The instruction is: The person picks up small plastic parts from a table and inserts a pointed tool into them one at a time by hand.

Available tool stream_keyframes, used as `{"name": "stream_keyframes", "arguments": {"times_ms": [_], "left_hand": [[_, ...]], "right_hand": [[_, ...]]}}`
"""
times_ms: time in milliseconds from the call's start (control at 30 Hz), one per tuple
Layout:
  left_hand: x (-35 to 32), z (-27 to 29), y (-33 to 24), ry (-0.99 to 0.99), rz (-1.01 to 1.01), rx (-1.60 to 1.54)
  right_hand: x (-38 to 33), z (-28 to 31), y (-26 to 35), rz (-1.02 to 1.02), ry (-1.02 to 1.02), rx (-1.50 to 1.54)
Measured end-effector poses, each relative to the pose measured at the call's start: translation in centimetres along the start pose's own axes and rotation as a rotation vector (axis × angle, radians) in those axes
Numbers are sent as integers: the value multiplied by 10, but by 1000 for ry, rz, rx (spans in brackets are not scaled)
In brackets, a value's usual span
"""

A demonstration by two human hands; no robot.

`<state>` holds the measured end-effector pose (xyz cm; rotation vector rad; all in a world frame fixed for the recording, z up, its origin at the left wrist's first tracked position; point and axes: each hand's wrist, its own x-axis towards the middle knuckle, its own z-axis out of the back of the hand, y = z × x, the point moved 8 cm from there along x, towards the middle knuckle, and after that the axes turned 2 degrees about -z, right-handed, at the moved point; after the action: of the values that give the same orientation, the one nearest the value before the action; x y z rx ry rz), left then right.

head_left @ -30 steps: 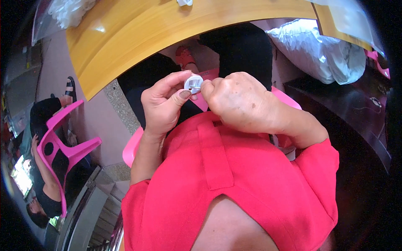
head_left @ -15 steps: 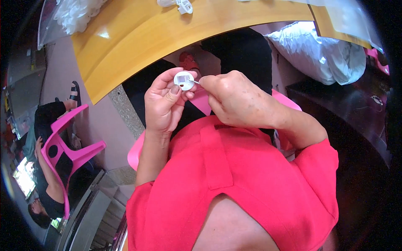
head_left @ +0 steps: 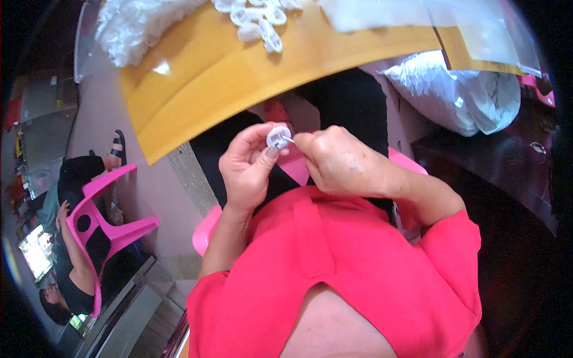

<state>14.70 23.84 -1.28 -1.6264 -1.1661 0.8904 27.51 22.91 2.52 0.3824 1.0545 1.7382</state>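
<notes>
Between the thumb and fingers of my left hand (head_left: 246, 170) is a small round white plastic part (head_left: 278, 137) with a recess in its face. My right hand (head_left: 346, 158) is closed around a thin metal tool (head_left: 289, 139), whose tip reaches the recess; its handle is hidden in my fist. Both hands are held over my lap, below the table's near edge. Farther off on the table lie several white plastic loop-shaped pieces (head_left: 262, 27).
The yellow wooden table (head_left: 197, 77) curves across ahead. A pile of white pieces (head_left: 134, 30) sits at its far left, clear plastic sheeting (head_left: 382, 12) at the far right. A stuffed white sack (head_left: 459, 92) stands right. Another person sits on a pink chair (head_left: 113, 230) at left.
The view has tilted, so more white pieces on the table show. The white part has turned in my left fingers, and the metal tool's tip stays at it.
</notes>
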Motion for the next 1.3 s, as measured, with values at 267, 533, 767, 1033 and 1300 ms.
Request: {"name": "stream_keyframes", "arguments": {"times_ms": [267,533,767,1033,1300], "left_hand": [[105,37,-209,-361,-889,765],[189,30,-251,-463,-1096,1527],[145,-10,-80,-19,-769,1264],[124,8,-63,-111,-212,706],[40,-22,-41,112,13,285]], "right_hand": [[-5,34,-2,83,-299,66],[-1,20,3,93,-199,-66],[2,20,2,134,-195,-76],[-5,61,10,263,-563,118],[2,39,-3,-63,-315,720]]}}
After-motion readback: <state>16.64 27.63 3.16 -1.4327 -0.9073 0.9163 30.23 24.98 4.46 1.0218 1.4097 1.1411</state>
